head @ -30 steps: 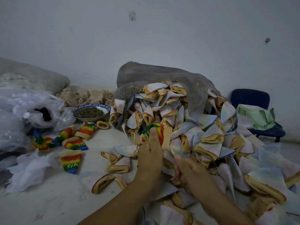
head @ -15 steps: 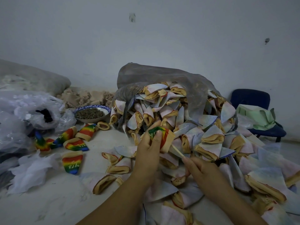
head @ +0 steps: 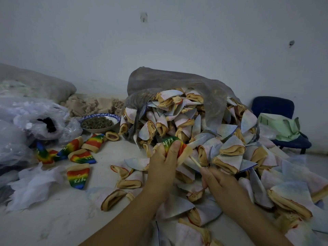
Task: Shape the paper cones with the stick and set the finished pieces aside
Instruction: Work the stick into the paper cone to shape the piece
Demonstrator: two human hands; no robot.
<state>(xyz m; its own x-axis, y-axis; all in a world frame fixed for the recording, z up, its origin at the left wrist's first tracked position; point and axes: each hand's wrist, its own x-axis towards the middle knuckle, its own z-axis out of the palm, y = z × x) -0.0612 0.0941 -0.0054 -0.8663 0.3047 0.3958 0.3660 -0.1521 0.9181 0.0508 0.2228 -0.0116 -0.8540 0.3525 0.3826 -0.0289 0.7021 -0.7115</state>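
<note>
Dim, flat, bluish light fills the room, leaving only soft shadows under the cone pile (head: 195,125). Wide-angle distortion bends the frame edges; the right hand (head: 221,185) beside that pile looks slightly blurred.

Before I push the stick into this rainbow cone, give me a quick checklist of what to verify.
1. Left hand grips the rainbow-printed paper cone: ok.
2. Right hand pinches the thin pale wooden stick: ok.
3. Stick aimed at the cone's tan open end: ok.
4. Stick tip seated in the cone's point: cannot tell, hidden.
5. Bare pale floor beside the finished rainbow cones at left: ok.
</note>
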